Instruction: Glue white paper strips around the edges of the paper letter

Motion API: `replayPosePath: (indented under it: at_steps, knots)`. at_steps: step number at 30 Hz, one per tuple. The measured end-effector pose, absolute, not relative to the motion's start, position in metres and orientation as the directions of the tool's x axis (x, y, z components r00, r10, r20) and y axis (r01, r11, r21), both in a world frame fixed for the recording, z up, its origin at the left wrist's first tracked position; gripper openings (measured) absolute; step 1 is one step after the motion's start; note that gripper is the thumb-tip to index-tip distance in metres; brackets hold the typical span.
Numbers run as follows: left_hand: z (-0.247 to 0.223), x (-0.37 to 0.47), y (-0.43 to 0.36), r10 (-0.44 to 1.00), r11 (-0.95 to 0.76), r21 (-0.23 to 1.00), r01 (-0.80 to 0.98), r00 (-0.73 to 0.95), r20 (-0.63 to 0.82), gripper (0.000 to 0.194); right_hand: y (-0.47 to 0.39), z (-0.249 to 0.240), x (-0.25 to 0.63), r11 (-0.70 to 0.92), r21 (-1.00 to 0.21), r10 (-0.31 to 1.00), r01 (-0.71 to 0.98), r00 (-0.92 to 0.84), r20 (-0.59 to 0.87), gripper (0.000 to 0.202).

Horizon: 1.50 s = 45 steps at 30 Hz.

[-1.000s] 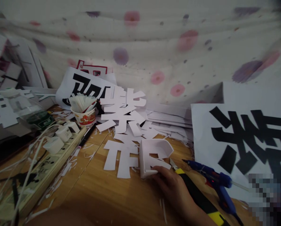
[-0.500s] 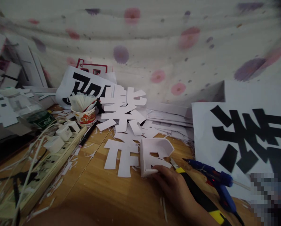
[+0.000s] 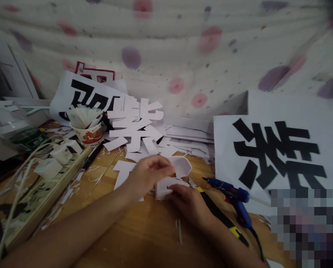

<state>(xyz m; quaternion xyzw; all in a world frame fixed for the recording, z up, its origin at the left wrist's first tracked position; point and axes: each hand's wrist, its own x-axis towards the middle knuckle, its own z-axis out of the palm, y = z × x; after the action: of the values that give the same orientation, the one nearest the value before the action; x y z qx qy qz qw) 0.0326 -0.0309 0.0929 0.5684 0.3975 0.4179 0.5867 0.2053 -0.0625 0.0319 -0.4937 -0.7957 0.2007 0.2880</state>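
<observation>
A white board letter piece with raised side walls (image 3: 184, 166) stands on the wooden table, partly covered by my hands. My right hand (image 3: 190, 204) grips its near edge, thumb and fingers closed on the wall. Over its left side is my left hand (image 3: 151, 175), fingers curled and pinched together; whatever is between them is hidden. Beneath my left hand lies a flat white cut-out character (image 3: 123, 172), partly covered. Just right of my right hand rest a black and yellow utility knife (image 3: 213, 206) and a blue glue gun (image 3: 230, 191).
Behind my hands is a white cut-out character (image 3: 135, 126) among stacked white strips. A paper cup of glue sticks (image 3: 86, 134) stands left of it. A power strip with chargers (image 3: 35, 201) runs along the left. A sheet with a black character (image 3: 224, 149) leans at right.
My left hand has come in from the lower left to the white letter piece. My right hand keeps its hold on the near edge. The view has shifted slightly right.
</observation>
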Motion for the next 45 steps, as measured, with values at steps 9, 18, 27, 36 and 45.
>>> replayPosePath:
  at_steps: [9,18,27,36,45]
  knots:
    - [0.032,0.019,-0.022,0.888,-0.449,0.751,0.485,0.338,0.312,0.06,-0.059,0.032,0.202,0.469,-0.64,0.875,0.608,-0.42,0.242,0.014]
    - [0.02,0.025,-0.022,0.93,-0.275,0.893,0.357,0.334,0.153,0.071,-0.05,0.035,0.205,0.379,-0.722,0.907,0.579,-0.386,0.167,0.008]
    - [0.025,0.022,-0.018,0.928,-0.141,0.95,0.28,0.37,0.029,0.086,-0.051,0.037,0.209,0.431,-0.731,0.866,0.529,-0.471,0.17,0.012]
    - [0.041,0.028,-0.022,0.939,-0.078,0.965,0.252,0.343,-0.013,0.092,-0.043,0.064,0.243,0.135,-0.844,0.984,0.519,-0.173,0.051,0.037]
    - [0.042,0.028,-0.02,0.932,-0.097,0.954,0.283,0.361,-0.012,0.092,-0.075,0.086,0.239,0.097,-0.188,0.982,0.977,-0.124,-0.14,0.024]
